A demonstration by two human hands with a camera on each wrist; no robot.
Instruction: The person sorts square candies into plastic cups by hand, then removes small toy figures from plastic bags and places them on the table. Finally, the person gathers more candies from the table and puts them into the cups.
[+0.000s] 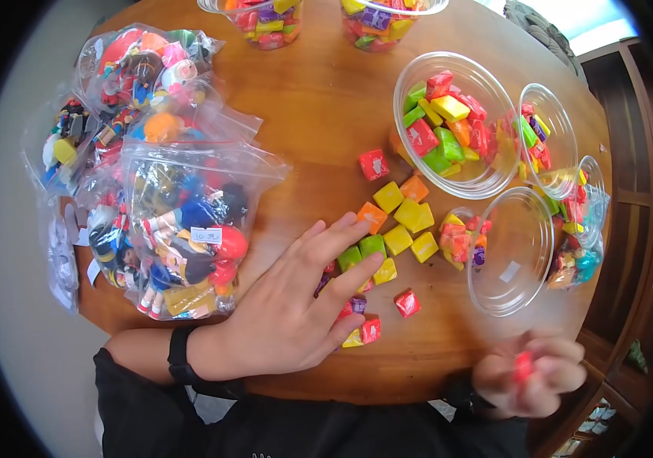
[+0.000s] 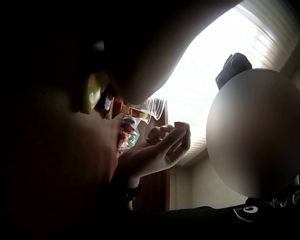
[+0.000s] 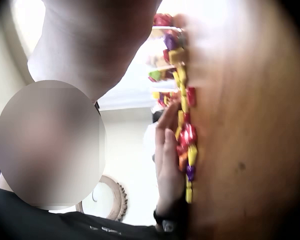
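My left hand (image 1: 273, 313) reaches over the middle of the loose wrapped candies (image 1: 398, 240), fingers fairly straight and spread. Green, yellow, red and purple pieces lie under and around its fingertips. In the right wrist view that same hand (image 3: 166, 167) stretches alongside the row of candies. Close to the table's front right edge, my right hand (image 1: 551, 374) pinches a small red wrapped candy (image 1: 523, 368), blurred here. The left wrist view shows the right hand (image 2: 162, 152) raised, the red candy (image 2: 180, 124) at its fingertips. A single red candy (image 1: 408, 303) lies right of the pile.
Right of the pile, a clear tub (image 1: 499, 314) has a few candies at its bottom. Behind it is a fuller tub (image 1: 487, 191), with more tubs (image 1: 570, 195) at the right edge and others at the back. Plastic bags of figurines (image 1: 189, 221) cover the left side of the table.
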